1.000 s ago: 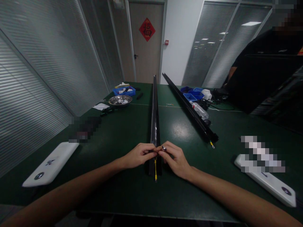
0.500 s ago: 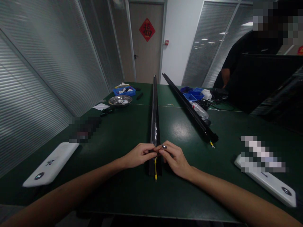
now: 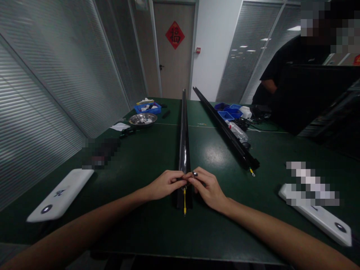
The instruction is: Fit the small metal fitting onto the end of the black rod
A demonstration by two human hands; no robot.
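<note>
1. The person's left hand (image 3: pixel 165 185) and right hand (image 3: pixel 209 189) meet at the centre rail (image 3: pixel 184 138), near its close end. In each grip, thumb and forefinger are close together; whether either clamps anything cannot be told.
2. The centre rail, long and black, lies on the green worktop (image 3: pixel 157 150), running from short of the near edge to the far edge.
3. A yellow lead (image 3: pixel 185 200) runs from below the fingertips towards the near edge, its tip just past the rail's end.
4. A small silver piece (image 3: pixel 195 174) shows at the right hand's fingers; worn or held is unclear.
5. Right of centre, a 2nd rail (image 3: pixel 225 129) slants from the far edge; a short yellow tag-end (image 3: pixel 252 171) pokes from its near end. Beside it are blue bins (image 3: pixel 225 115) and a clear bottle (image 3: pixel 238 132).
6. Towards the far left corner are a metal bowl (image 3: pixel 143 119) and a blue tray (image 3: pixel 147 109).
7. 2 white slabs (image 3: pixel 62 195) lie near the left and right edges.
8. A co-worker (image 3: pixel 289 60) in black stands beyond the right side.
</note>
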